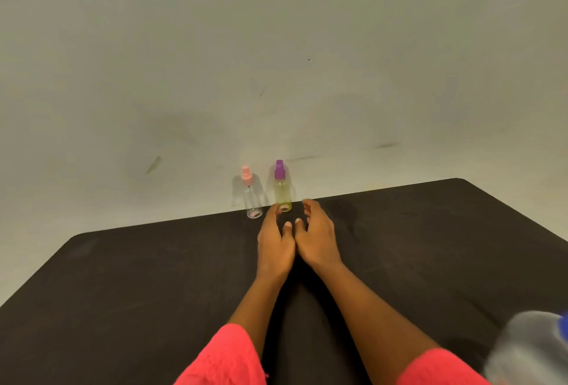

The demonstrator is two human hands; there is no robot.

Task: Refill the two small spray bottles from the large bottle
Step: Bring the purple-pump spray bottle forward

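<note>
While both hands (296,238) stretch forward, open fingers flank the yellow bottle (283,192).

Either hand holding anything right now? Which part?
Nothing held. Left hand and right hand are both open, just short of the purple-capped spray bottle; left fingertips are near its base, contact unclear.

place: bare indoor workspace | cues: dark table (123,277), scuffed plain wall (276,46)

- Your table (123,277): dark, matt top with a faintly grainy look.
- Clear spray bottle (254,200): transparent glossy plastic, pale pink plastic cap.
- Yellow-tinted spray bottle (282,195): translucent plastic, purple plastic cap.
- Your sleeves (227,360): coral knitted cloth, rough-textured.
- Wall (276,46): matt, scuffed.
</note>
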